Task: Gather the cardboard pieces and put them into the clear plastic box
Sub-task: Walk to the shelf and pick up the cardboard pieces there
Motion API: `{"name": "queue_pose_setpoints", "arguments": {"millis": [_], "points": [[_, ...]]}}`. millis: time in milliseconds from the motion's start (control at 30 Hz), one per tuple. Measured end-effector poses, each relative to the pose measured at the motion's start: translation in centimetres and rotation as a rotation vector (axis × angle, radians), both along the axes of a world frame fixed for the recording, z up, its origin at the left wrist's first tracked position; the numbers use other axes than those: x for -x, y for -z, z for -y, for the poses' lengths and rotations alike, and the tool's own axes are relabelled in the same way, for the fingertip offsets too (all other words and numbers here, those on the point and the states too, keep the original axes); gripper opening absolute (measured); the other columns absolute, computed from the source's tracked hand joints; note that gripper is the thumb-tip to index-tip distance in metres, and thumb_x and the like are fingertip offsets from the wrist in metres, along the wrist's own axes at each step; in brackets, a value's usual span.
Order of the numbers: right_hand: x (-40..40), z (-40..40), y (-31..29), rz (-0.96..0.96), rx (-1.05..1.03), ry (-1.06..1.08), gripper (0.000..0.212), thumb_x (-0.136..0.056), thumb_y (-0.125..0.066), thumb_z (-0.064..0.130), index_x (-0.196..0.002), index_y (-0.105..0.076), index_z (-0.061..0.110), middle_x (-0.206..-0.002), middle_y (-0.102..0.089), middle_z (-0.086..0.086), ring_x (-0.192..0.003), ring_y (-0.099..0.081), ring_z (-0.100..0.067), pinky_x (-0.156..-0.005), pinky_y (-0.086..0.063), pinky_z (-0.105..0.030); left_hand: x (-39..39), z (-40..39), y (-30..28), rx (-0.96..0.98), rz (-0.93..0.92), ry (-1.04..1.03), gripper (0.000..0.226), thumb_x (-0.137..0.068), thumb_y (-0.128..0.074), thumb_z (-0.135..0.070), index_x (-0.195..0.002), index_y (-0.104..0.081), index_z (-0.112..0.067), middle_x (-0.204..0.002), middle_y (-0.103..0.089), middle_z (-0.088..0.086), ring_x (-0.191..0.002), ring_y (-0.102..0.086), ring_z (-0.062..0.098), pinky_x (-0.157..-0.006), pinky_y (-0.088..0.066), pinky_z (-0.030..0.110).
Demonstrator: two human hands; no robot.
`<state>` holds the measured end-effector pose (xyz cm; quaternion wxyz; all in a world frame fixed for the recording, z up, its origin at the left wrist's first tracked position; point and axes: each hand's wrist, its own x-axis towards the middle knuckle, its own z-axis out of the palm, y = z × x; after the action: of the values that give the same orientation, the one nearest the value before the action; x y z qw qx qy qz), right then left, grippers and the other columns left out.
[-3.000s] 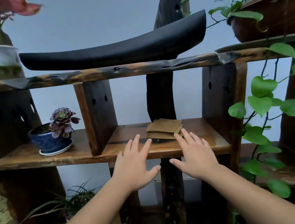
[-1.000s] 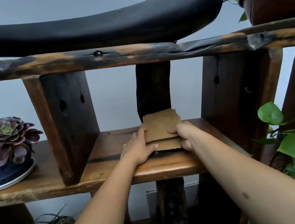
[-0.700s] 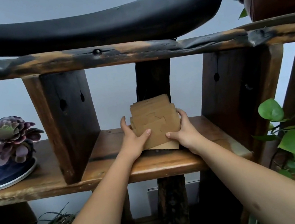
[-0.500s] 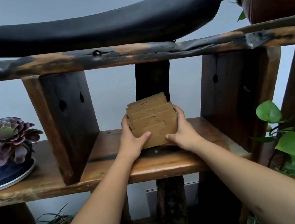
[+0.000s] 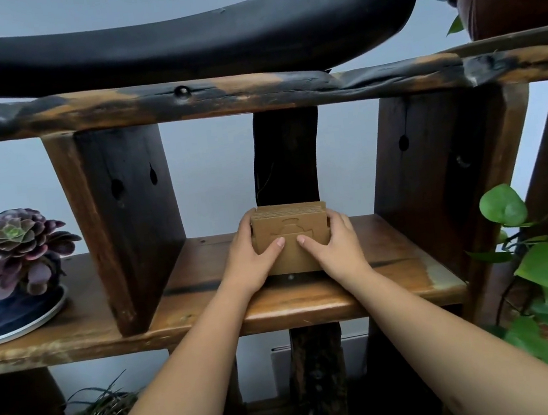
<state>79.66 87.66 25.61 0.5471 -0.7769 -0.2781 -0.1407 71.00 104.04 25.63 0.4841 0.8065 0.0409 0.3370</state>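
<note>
— Where are the hands?
— Left hand (image 5: 250, 260) and right hand (image 5: 334, 247) clasp opposite sides of the cardboard stack (image 5: 290, 231), thumbs pressed flat on its near face, forearms extended.

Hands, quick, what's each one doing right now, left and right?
Left hand: closed on the left side of the cardboard stack, thumb on its front.
Right hand: closed on the stack's right side, thumb on its front.
</note>
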Motion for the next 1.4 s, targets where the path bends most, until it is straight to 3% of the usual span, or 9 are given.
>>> {"name": "queue_pose_setpoints", "arguments": {"millis": [167, 367, 567, 667, 867, 1067, 1200, 1300, 1400], "points": [[-0.1, 0.4, -0.2, -0.122, -0.100, -0.057, 0.062, -0.083, -0.070, 0.045, -0.135, -0.047, 0.021, -0.125, -0.059, 0.001, -0.112, -0.057, -0.014, -0.097, -0.047, -0.033, 0.2, 0.8, -0.1, -0.129, 0.006, -0.063, 0.058, -0.079, -0.061, -0.050, -0.133, -0.041, -0.042, -0.123, -0.052, -0.015, -0.115, -0.051, 0.009, -0.094, -0.043, 0.029], [0.4, 0.2, -0.2, 0.018, -0.062, -0.050, 0.061, -0.077, -0.076, 0.040, -0.128, -0.049, 0.019, -0.125, -0.048, 0.000, -0.109, -0.049, -0.007, -0.094, -0.040, -0.025, 0.0, 0.4, -0.1, -0.130, -0.075, -0.148, 0.071, -0.072, -0.062, -0.060, -0.135, -0.038, -0.038, -0.128, -0.055, -0.011, -0.116, -0.052, 0.012, -0.096, -0.047, 0.038], [0.3, 0.4, -0.4, 0.001, -0.074, -0.028, 0.072, -0.075, -0.079, 0.036, -0.136, -0.044, 0.022, -0.128, -0.055, -0.002, -0.115, -0.053, -0.015, -0.098, -0.045, -0.033, -0.2, 0.5, 0.0, -0.170, -0.059, -0.156, 0.065, -0.079, -0.068, -0.047, -0.134, -0.039, -0.027, -0.126, -0.056, -0.003, -0.115, -0.052, 0.015, -0.095, -0.047, 0.037], [0.2, 0.8, -0.5, -0.097, -0.103, -0.135, 0.075, -0.073, -0.082, 0.024, -0.136, -0.042, 0.025, -0.129, -0.056, -0.003, -0.117, -0.055, -0.016, -0.100, -0.046, -0.035, -0.2, 0.6, 0.0, -0.146, -0.064, -0.135, 0.067, -0.080, -0.071, -0.042, -0.134, -0.036, -0.023, -0.127, -0.056, 0.000, -0.115, -0.053, 0.016, -0.097, -0.048, 0.038], [-0.4, 1.4, -0.2, -0.252, -0.047, -0.260, 0.075, -0.074, -0.082, 0.013, -0.131, -0.037, 0.032, -0.115, -0.059, 0.010, -0.110, -0.059, -0.013, -0.094, -0.049, -0.031, 0.4, 0.0, -0.1, -0.004, -0.140, 0.020, 0.063, -0.082, -0.073, -0.031, -0.126, -0.028, -0.037, -0.117, -0.054, -0.013, -0.110, -0.055, 0.010, -0.082, -0.041, 0.015], [-0.8, 0.8, -0.2, -0.278, -0.013, -0.213, 0.070, -0.074, -0.083, 0.021, -0.130, -0.041, 0.028, -0.121, -0.062, 0.003, -0.110, -0.060, -0.015, -0.096, -0.050, -0.034, 0.0, -0.7, 0.1, 0.036, -0.201, -0.012, 0.081, -0.080, -0.076, -0.026, -0.140, -0.022, -0.032, -0.120, -0.052, -0.009, -0.108, -0.054, 0.012, -0.091, -0.042, 0.026], [-0.8, 0.8, 0.1, -0.272, 0.013, -0.191, 0.076, -0.077, -0.081, 0.022, -0.136, -0.034, 0.026, -0.127, -0.057, 0.000, -0.115, -0.056, -0.018, -0.102, -0.047, -0.039, -0.1, -1.3, 0.2, 0.108, -0.266, 0.036, 0.061, -0.081, -0.075, -0.034, -0.130, -0.038, -0.030, -0.114, -0.060, -0.013, -0.106, -0.058, 0.009, -0.091, -0.047, 0.028], [-0.9, 0.8, 0.3, -0.289, 0.063, -0.208, 0.078, -0.079, -0.079, 0.024, -0.139, -0.029, 0.024, -0.124, -0.053, 0.003, -0.114, -0.053, -0.017, -0.098, -0.044, -0.033, -0.1, -1.3, 0.6, 0.095, -0.296, 0.045, 0.051, -0.084, -0.070, -0.037, -0.122, -0.036, -0.035, -0.108, -0.057, -0.018, -0.100, -0.055, 0.002, -0.084, -0.045, 0.022], [-0.9, 0.5, 0.2, -0.287, 0.078, -0.199, 0.080, -0.080, -0.078, 0.024, -0.141, -0.026, 0.023, -0.122, -0.050, 0.005, -0.110, -0.050, -0.014, -0.094, -0.041, -0.029, -0.2, -1.1, 0.6, 0.078, -0.295, -0.003, 0.041, -0.086, -0.068, -0.036, -0.118, -0.043, -0.032, -0.107, -0.058, -0.016, -0.101, -0.056, 0.007, -0.079, -0.042, 0.022]]}}
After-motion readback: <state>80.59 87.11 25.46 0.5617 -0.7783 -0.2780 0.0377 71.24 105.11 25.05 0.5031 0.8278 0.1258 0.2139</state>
